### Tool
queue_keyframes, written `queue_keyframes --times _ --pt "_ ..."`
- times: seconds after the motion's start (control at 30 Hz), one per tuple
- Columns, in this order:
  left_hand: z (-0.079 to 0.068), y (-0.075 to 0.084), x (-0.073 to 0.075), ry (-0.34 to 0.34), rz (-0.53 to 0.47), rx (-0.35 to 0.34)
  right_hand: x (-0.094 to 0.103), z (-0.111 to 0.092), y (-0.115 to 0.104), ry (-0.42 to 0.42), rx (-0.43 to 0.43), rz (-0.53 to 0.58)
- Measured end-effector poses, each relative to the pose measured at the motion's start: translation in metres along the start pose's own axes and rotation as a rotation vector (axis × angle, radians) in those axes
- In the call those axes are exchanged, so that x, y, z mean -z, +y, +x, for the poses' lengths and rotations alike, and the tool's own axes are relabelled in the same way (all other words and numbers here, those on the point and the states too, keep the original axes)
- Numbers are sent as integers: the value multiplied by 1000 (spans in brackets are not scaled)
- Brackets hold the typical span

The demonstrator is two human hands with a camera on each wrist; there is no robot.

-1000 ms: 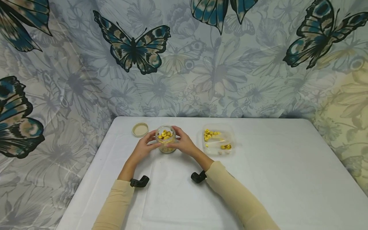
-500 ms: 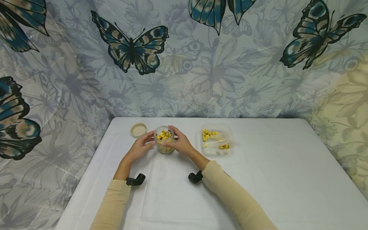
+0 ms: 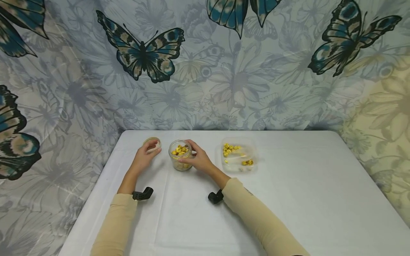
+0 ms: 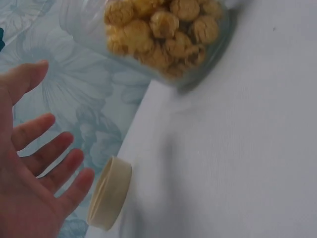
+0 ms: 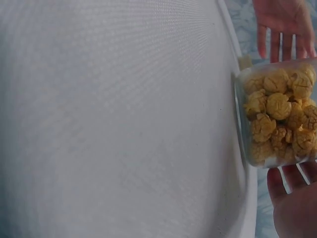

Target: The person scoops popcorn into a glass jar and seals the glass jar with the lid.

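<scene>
A clear jar (image 3: 181,165) of yellow popcorn (image 4: 163,37) stands upright on the table without its lid. Around its right side, my right hand (image 3: 202,161) holds it, thumb in front and fingers behind. The pale cream lid (image 4: 115,191) lies to the jar's left. My left hand (image 3: 142,159) is over the near side of the lid in the head view, hiding part of it. In the left wrist view the left fingers are spread and relaxed beside the lid, with nothing gripped.
Right of the jar is a clear plastic tub (image 3: 236,162) with some popcorn pieces in two corners. A white cloth (image 3: 288,199) covers the table. Behind the table's far edge hangs a butterfly-print backdrop (image 3: 237,81).
My left hand has let go of the jar and moved left to the lid. My right hand stays on the jar. The head view has shifted slightly.
</scene>
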State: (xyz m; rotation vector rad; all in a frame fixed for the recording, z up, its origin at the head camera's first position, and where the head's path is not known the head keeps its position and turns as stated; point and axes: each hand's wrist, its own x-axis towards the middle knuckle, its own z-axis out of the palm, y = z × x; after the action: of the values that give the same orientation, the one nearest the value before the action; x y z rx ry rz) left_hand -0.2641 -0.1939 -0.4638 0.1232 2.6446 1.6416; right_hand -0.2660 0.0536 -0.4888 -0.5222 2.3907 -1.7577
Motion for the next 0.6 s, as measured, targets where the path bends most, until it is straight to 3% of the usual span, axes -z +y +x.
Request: queue_keyframes --times 0.17,0.43,0.6 --pt "10 -8 8 37 94 59 0 0 -2 -4 0 4" --pt "24 -21 17 22 258 108 0 0 -4 -20 6 7" --pt "32 -26 21 16 288 127 1 -1 -2 -13 14 0"
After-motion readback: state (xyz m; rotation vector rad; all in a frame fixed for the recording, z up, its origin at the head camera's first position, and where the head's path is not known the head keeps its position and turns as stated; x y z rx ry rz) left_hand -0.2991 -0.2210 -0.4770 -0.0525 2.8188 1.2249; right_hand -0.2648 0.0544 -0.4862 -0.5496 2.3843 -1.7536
